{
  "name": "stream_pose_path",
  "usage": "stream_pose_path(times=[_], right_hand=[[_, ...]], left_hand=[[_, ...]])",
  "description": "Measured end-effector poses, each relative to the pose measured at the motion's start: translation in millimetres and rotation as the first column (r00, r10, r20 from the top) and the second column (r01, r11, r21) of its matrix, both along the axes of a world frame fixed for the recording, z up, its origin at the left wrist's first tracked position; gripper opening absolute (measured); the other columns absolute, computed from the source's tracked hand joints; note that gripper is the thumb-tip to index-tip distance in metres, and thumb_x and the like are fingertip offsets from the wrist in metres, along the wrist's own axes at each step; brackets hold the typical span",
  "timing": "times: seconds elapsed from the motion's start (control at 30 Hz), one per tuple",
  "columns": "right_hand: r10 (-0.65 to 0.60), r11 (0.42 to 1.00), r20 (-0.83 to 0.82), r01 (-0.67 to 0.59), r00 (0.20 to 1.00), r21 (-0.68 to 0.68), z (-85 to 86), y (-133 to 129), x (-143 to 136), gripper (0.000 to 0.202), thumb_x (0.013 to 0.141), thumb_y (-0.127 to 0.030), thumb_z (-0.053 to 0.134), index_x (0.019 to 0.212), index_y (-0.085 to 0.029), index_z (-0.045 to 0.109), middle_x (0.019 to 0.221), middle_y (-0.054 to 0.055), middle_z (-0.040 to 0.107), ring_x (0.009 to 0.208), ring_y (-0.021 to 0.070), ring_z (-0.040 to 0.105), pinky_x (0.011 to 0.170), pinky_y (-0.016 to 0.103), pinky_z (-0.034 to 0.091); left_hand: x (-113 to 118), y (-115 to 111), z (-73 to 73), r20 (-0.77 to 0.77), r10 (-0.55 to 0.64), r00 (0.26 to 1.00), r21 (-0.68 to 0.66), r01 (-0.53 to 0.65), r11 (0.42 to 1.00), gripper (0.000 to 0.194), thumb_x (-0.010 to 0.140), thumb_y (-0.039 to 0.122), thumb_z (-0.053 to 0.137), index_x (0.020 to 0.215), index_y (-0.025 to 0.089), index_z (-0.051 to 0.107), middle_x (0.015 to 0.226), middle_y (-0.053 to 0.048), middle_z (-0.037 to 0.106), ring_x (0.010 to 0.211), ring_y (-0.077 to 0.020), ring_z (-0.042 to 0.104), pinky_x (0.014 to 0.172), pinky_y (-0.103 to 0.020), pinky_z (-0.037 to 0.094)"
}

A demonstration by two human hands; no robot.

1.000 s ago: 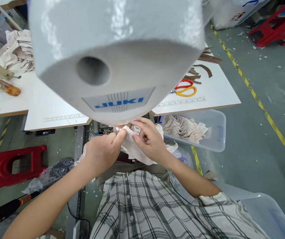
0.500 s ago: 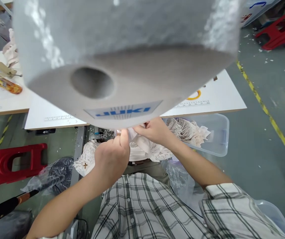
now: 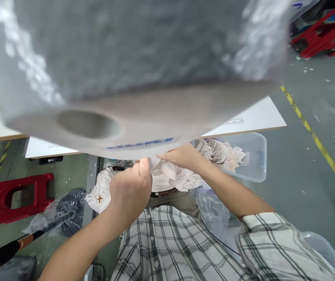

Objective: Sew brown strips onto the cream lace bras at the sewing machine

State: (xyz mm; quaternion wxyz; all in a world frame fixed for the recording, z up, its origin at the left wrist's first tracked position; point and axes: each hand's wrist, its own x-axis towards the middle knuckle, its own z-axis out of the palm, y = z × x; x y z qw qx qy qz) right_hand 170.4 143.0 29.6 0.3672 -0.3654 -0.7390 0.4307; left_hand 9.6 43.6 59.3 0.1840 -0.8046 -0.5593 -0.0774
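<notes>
Head view: my left hand (image 3: 130, 187) is curled nearly closed, knuckles toward me, with the tips at the near edge of the pale cloth (image 3: 167, 168); I take it as pinching that edge, with hardly any opening between thumb and fingers. My right hand (image 3: 183, 156) reaches in from the other side, flatter and looser, its thumb side against the same cloth. Its fingertips go under the white machine head (image 3: 155, 142), so I cannot tell whether they are clenched on the fabric or only resting on it.

The cloth lies between my two hands, just below the machine's lower edge and above my lap, and its upper part is hidden. It droops in soft folds, over or beside a patterned white part (image 3: 185, 180); where one ends and the other begins I cannot tell. Near my left wrist a white bunch with a small brown cross (image 3: 100, 193) bulges out.

I judge the fabric light, thin and limp, not fragile but quick to crease or slide out of line, and a little slippery where layers meet. It has no stiffness to push against, so the best hold is a light pinch at the edge with one hand and flat fingers near the fold with the other, keeping it smooth without stretching it. More crumpled cloth pieces (image 3: 220, 152) sit in the clear tub (image 3: 261, 158), beyond my right wrist.
</notes>
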Motion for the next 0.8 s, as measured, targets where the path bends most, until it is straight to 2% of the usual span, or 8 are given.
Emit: stream_pose_path(times=[0.13, 0.37, 0.5, 0.63, 0.73, 0.8], right_hand=[[0.028, 0.999, 0.002, -0.028, 1.0, 0.022, -6.7, 1, 3, 0.028, 0.08, -0.02, 0.055, 0.101, -0.019, 0.074, 0.132, 0.007, 0.062, 0.116, 0.0223, 0.062, 0.09, 0.033, 0.055], [0.01, 1.0, 0.007, -0.01, 1.0, 0.02, -9.6, -3, 5, 0.027, 0.084, -0.024, 0.057, 0.107, -0.022, 0.072, 0.111, 0.005, 0.068, 0.102, 0.02, 0.064, 0.082, 0.031, 0.054], [-0.007, 1.0, -0.005, 0.007, 1.0, 0.021, -14.5, -6, 8, 0.031, 0.086, -0.026, 0.059, 0.114, -0.022, 0.07, 0.107, 0.005, 0.069, 0.092, 0.0184, 0.064, 0.075, 0.029, 0.052], [-0.046, 0.999, 0.001, 0.046, 0.999, -0.01, -19.9, -10, 14, 0.033, 0.087, -0.031, 0.062, 0.12, -0.024, 0.067, 0.103, 0.004, 0.067, 0.07, 0.0131, 0.056, 0.066, 0.028, 0.05], [-0.059, 0.998, 0.014, 0.059, 0.998, -0.007, -19.2, -15, 13, 0.029, 0.087, -0.031, 0.065, 0.115, -0.023, 0.068, 0.101, 0.004, 0.064, 0.062, 0.0106, 0.049, 0.063, 0.028, 0.048], [-0.091, 0.996, 0.013, 0.09, 0.996, 0.017, -18.4, -19, 11, 0.029, 0.087, -0.03, 0.066, 0.114, -0.023, 0.067, 0.104, 0.004, 0.062, 0.061, 0.01, 0.047, 0.062, 0.027, 0.046]], left_hand=[[3, 0, 1.0, -0.013, -0.006, 1.0, 0.0, 0.006, 1.0, 0.02, 0.091, 0.014, 0.05, 0.102, 0.011, 0.066, 0.051, 0.003, 0.054, 0.04, -0.0131, 0.049, 0.041, -0.029, 0.022], [-2, -1, 1.8, 0.002, -0.021, 1.0, -0.023, 0.021, 1.0, 0.024, 0.094, 0.018, 0.049, 0.106, 0.011, 0.068, 0.051, 0.001, 0.057, 0.04, -0.0131, 0.049, 0.041, -0.029, 0.024], [-6, -2, -2.0, 0.03, -0.017, 0.999, -0.027, 0.018, 0.999, 0.027, 0.095, 0.02, 0.048, 0.112, 0.011, 0.067, 0.052, 0.001, 0.059, 0.042, -0.0128, 0.051, 0.043, -0.03, 0.024], [-14, -3, -9.3, 0.098, -0.039, 0.994, -0.054, 0.045, 0.998, 0.032, 0.097, 0.023, 0.047, 0.123, 0.012, 0.062, 0.061, 0.001, 0.067, 0.048, -0.0134, 0.057, 0.046, -0.03, 0.026], [-23, -7, -15.0, 0.172, 0.027, 0.985, -0.083, -0.012, 0.996, 0.032, 0.098, 0.027, 0.047, 0.126, 0.016, 0.06, 0.065, 0.001, 0.069, 0.052, -0.0142, 0.059, 0.048, -0.03, 0.027], [-29, -11, -17.1, 0.275, 0.086, 0.958, -0.139, -0.049, 0.989, 0.033, 0.098, 0.032, 0.048, 0.127, 0.019, 0.057, 0.067, 0.002, 0.069, 0.057, -0.0147, 0.063, 0.05, -0.028, 0.031]])
